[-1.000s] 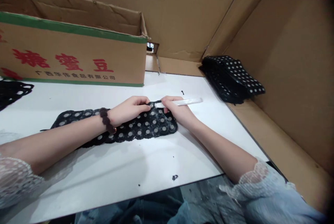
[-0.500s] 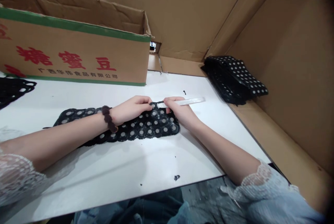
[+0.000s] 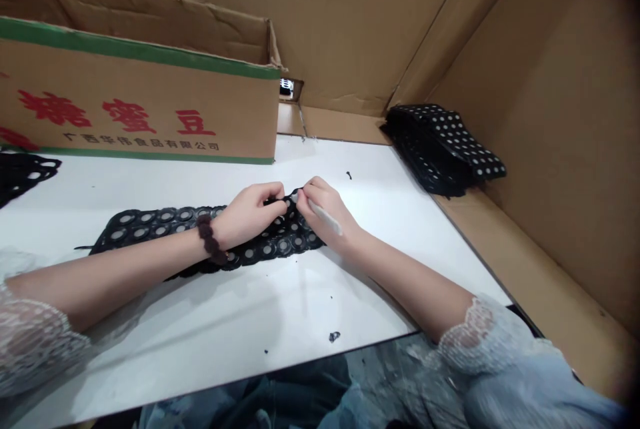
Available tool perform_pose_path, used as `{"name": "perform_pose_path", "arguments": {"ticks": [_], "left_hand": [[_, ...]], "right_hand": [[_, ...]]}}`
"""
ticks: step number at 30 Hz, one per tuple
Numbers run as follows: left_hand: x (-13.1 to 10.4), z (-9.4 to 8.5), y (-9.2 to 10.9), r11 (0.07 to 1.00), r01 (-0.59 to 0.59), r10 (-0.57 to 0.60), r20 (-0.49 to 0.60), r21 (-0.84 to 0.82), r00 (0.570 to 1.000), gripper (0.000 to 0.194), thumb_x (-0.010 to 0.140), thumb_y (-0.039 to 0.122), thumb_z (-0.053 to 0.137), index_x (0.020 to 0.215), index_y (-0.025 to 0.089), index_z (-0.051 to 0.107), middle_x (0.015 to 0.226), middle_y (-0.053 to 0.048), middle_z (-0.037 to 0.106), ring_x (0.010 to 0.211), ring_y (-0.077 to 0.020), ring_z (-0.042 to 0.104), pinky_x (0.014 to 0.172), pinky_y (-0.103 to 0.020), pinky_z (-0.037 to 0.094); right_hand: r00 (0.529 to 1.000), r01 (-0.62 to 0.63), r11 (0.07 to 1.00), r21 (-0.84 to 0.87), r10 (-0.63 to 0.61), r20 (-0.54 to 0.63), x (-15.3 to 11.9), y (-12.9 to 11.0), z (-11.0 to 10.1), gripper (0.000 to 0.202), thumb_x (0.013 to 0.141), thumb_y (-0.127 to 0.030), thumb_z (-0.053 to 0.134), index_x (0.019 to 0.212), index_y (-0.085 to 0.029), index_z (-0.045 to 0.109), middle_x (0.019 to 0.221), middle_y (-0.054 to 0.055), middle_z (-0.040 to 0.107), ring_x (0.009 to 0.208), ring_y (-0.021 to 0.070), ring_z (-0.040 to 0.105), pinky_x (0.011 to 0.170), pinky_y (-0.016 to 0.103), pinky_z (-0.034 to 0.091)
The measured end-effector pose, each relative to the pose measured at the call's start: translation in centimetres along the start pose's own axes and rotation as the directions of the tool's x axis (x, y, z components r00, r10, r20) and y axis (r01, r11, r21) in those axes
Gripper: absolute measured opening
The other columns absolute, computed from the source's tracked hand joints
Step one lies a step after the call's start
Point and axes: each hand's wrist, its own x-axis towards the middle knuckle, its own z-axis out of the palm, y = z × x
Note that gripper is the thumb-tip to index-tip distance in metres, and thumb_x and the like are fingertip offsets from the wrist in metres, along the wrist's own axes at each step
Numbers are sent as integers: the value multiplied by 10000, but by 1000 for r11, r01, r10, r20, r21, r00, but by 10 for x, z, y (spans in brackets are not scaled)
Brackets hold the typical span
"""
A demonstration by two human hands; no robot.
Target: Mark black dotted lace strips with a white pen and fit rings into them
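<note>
A black sheet [image 3: 127,234] covered in rows of round, pale-centred discs lies across the white table. My left hand [image 3: 253,214] reaches over it with thumb and fingers closed on its upper edge. Against the sheet's right end, my right hand [image 3: 325,210] is wrapped round a slim whitish pen-like tool [image 3: 327,218]. The tool's back end points down towards my right wrist, and its tip is near the sheet's top edge, mostly hidden by my fingers. A dark beaded band circles my left wrist.
An open cardboard box [image 3: 150,109] with green edges and red characters stands at the back left. Folded black dotted sheets [image 3: 445,145] lie at the right against cardboard walls. Black netlike material [image 3: 25,174] is at the far left. Small black scraps [image 3: 334,336] dot the table.
My right hand has moved slightly left and turned, swinging the tool's back end down from the right. The right end of the sheet has shifted left and looks more bunched.
</note>
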Motion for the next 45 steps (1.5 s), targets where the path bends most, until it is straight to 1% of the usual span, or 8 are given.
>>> {"name": "perform_pose_path", "arguments": {"ticks": [6, 9, 12, 17, 23, 30, 39, 45], "left_hand": [[3, -6, -3, 999, -17, 19, 69, -28, 997, 173, 747, 277, 420, 620, 190, 341, 585, 47, 323, 556, -106, 330, 526, -229, 288], [4, -5, -6, 998, -1, -3, 69, 62, 998, 155, 764, 314, 413, 671, 190, 409, 635, 40, 413, 623, -124, 405, 589, -245, 329], [4, -4, -6, 996, 32, -37, 61, 86, 997, 167, 766, 336, 411, 691, 189, 435, 647, 37, 440, 634, -129, 424, 597, -249, 340], [2, -6, -4, 995, 7, -16, 84, 100, 996, 220, 765, 394, 434, 728, 183, 481, 662, 29, 481, 633, -130, 448, 576, -238, 353], [3, -11, -6, 996, -35, 14, 251, 77, 968, 299, 726, 467, 511, 756, 171, 550, 726, 8, 583, 657, -152, 519, 570, -243, 391], [3, -11, -8, 999, 45, -37, 254, -27, 966, 310, 704, 459, 542, 787, 165, 596, 786, 4, 629, 710, -165, 561, 613, -252, 429], [4, -16, -5, 960, 206, -132, 340, -191, 931, 296, 653, 426, 616, 806, 173, 631, 798, -9, 658, 670, -156, 586, 586, -248, 454], [3, -16, -6, 947, 235, -151, 342, -219, 927, 284, 658, 419, 628, 807, 177, 633, 809, -11, 663, 683, -155, 592, 593, -243, 457]], "right_hand": [[998, -51, 997, 60, 54, -38, 2, -4, -11, 303, 832, -279, 357, 549, -176, 390, 673, 8, 440, 645, 108, 454, 645, 249, 340], [977, -200, 962, 186, 180, 119, 1, 2, -20, 346, 813, -346, 380, 523, -167, 438, 568, -11, 444, 572, 104, 433, 563, 245, 311], [932, -305, 904, 301, 218, 290, 1, 10, -27, 369, 788, -398, 412, 511, -160, 469, 500, -26, 422, 502, 88, 379, 503, 237, 267], [895, -355, 879, 320, 219, 389, 3, 17, -32, 339, 757, -383, 461, 509, -154, 491, 494, -20, 440, 496, 85, 377, 485, 234, 255], [928, -281, 913, 294, 181, 325, 1, 7, -35, 328, 756, -341, 456, 495, -147, 496, 559, -16, 459, 524, 80, 410, 512, 237, 285], [965, -182, 944, 276, 117, 235, -3, -3, -34, 340, 768, -326, 454, 481, -147, 412, 647, -15, 424, 553, 70, 396, 527, 238, 287], [926, -339, 863, 374, 236, 294, 1, 4, -31, 317, 739, -309, 464, 469, -144, 481, 555, -23, 476, 549, 80, 426, 546, 238, 295], [938, -305, 871, 386, 205, 279, 0, 5, -30, 325, 740, -314, 480, 465, -142, 489, 602, -19, 482, 578, 80, 440, 574, 233, 306]]}}
